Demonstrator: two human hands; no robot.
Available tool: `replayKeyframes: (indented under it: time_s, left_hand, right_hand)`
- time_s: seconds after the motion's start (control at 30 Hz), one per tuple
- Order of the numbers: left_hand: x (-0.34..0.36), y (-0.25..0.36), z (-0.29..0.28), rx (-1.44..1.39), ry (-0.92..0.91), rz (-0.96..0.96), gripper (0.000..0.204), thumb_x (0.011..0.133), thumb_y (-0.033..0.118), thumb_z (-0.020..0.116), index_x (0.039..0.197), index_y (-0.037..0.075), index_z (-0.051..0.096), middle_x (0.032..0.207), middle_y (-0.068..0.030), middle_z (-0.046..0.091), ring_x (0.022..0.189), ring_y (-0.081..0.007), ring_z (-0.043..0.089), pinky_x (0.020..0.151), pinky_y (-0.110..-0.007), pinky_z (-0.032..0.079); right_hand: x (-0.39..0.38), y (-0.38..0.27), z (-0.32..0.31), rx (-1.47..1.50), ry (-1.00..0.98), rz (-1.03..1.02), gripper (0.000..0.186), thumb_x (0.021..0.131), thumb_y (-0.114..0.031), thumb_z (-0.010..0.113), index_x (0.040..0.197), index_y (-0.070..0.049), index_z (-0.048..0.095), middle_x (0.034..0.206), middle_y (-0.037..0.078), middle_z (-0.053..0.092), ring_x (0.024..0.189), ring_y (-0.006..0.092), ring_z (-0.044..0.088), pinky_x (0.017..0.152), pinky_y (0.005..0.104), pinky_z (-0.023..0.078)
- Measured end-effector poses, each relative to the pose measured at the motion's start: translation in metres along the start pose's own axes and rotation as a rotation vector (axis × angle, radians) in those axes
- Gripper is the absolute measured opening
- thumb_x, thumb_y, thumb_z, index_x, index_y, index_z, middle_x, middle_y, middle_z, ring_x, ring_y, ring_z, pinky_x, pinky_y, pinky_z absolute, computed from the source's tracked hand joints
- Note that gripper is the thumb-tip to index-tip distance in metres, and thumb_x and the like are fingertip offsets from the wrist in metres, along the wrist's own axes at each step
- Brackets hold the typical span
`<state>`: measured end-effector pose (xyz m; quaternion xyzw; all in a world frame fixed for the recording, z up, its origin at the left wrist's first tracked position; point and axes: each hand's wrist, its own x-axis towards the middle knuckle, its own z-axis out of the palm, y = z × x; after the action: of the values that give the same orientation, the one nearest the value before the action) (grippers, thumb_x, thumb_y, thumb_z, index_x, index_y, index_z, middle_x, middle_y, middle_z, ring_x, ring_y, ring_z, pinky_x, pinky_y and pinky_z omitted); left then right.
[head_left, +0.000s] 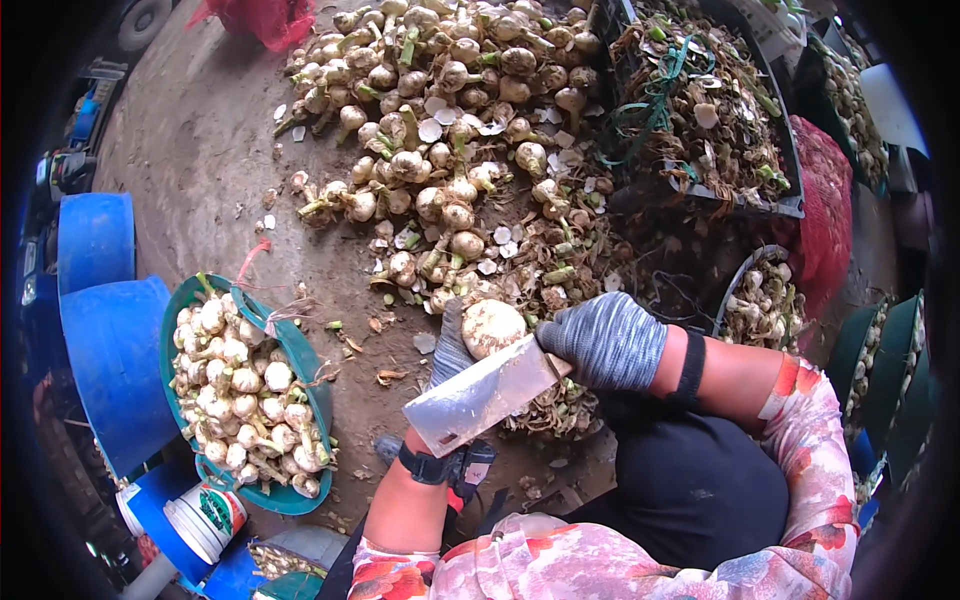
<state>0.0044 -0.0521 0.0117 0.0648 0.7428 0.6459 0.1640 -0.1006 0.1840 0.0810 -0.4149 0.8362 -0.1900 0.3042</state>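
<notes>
In the middle, my left hand (452,348), in a grey knitted glove, is closed round a large garlic bulb (493,328) whose pale, dirt-flecked face points up. My right hand (608,342), gloved the same way, grips a cleaver (478,398). Its broad metal blade slants down to the left, over my left wrist, its upper edge close by the bulb. Whether the blade touches the bulb I cannot tell. Just beyond my hands spreads a heap of garlic bulbs (455,75) with cut stems, roots and pale skin scraps among them.
Left of me stands a green basket (322,395) full of trimmed bulbs, beside blue barrels (118,360) and a white bucket (205,520). At the far right, a black crate (790,205) holds stalk waste, near a red mesh sack (825,215). A bucket of garlic (762,305) sits by my right forearm.
</notes>
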Motion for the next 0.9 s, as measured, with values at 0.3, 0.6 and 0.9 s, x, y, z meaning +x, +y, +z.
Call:
replayKeyframes:
  time_s: [0.3, 0.6, 0.9]
  left_hand:
    - [0.006, 0.035, 0.019, -0.038, 0.226, -0.11, 0.084, 0.066, 0.023, 0.087, 0.132, 0.007, 0.037, 0.117, -0.0115, 0.053, 0.105, -0.021, 0.057, 0.093, -0.036, 0.05]
    - [-0.018, 0.001, -0.013, 0.68, 0.238, 0.321, 0.083, 0.079, 0.022, 0.081, 0.143, 0.003, 0.032, 0.13, -0.0103, 0.055, 0.11, -0.0219, 0.06, 0.091, -0.033, 0.053]
    - [-0.035, 0.004, 0.001, -0.027, 0.05, -0.135, 0.056, 0.1, 0.042, 0.045, 0.143, 0.006, 0.039, 0.142, -0.0138, 0.048, 0.123, -0.0261, 0.054, 0.107, -0.039, 0.044]
  right_hand:
    - [-0.013, 0.119, 0.029, 0.116, 0.215, 0.592, 0.026, 0.087, -0.023, 0.062, 0.11, -0.011, 0.064, 0.089, 0.02, 0.069, 0.084, 0.0382, 0.068, 0.074, 0.0466, 0.053]
    - [0.004, -0.001, 0.0, 0.224, 0.218, -0.023, 0.023, 0.077, -0.021, 0.067, 0.099, -0.013, 0.066, 0.078, 0.014, 0.067, 0.078, 0.0356, 0.068, 0.067, 0.044, 0.054]
    - [0.011, 0.011, 0.02, 0.033, 0.134, -0.047, 0.019, 0.074, -0.017, 0.065, 0.092, -0.012, 0.062, 0.077, 0.012, 0.066, 0.077, 0.035, 0.068, 0.063, 0.0464, 0.052]
